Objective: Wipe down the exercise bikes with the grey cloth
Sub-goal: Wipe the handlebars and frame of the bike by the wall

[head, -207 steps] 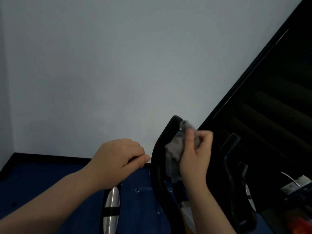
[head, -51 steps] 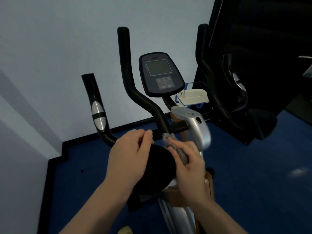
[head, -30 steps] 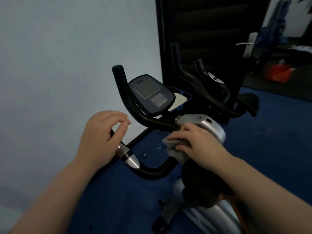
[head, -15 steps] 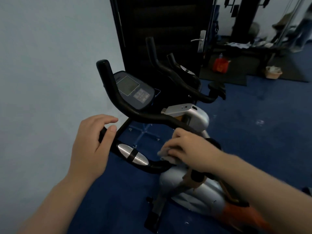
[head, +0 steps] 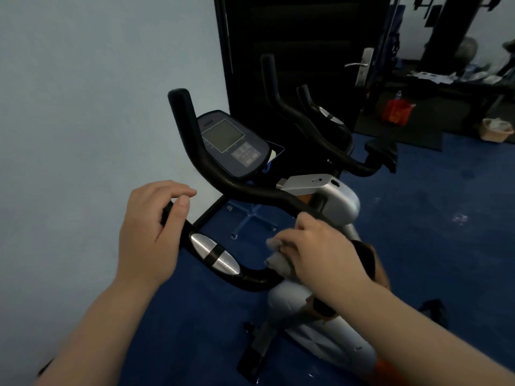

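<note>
Under your right hand, the grey cloth bunches, clenched against the black handlebar; your left hand loosely grips its end.

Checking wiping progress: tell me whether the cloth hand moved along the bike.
Yes. The right hand with the grey cloth went down from the upright grip's tip to the handlebar base.

A pale wall fills the left of the frame and meets blue carpet across the lower part. At upper centre stands a dark door with a metal lever handle. At upper right, a red bag rests near a small wicker basket.
</note>
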Demonstrator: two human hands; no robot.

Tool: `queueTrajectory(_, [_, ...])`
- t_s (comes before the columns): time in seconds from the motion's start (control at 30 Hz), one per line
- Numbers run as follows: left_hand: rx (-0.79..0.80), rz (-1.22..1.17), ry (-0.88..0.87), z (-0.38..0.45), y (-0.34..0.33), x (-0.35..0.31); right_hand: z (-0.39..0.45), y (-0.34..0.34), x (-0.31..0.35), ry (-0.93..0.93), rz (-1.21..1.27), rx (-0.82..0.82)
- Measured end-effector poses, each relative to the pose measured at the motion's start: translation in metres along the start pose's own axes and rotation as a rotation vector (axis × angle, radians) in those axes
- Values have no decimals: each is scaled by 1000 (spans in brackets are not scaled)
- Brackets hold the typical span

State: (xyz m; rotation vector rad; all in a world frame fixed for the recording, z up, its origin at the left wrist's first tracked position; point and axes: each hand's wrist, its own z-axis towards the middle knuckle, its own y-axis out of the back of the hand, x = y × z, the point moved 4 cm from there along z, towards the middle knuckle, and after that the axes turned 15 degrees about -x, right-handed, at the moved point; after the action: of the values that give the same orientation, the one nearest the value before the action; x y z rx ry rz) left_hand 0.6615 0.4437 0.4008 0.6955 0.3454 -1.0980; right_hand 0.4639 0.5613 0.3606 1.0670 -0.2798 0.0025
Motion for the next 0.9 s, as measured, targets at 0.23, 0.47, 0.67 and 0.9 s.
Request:
queueTrajectory(0.23, [-18,-26,0,0,-1,-1,39,37,-16,-4,423,173])
queueTrajectory(0.47, [96,-61,-63,5,5,5,32,16,-15,158,193,427])
queueTrajectory(0.67, [89,-61,-87,4,4,7,21,16,-8,44,307,479])
queueTrajectory(0.9, [58,-81,-52,3,3,6,-4,-3,30,58,115,313])
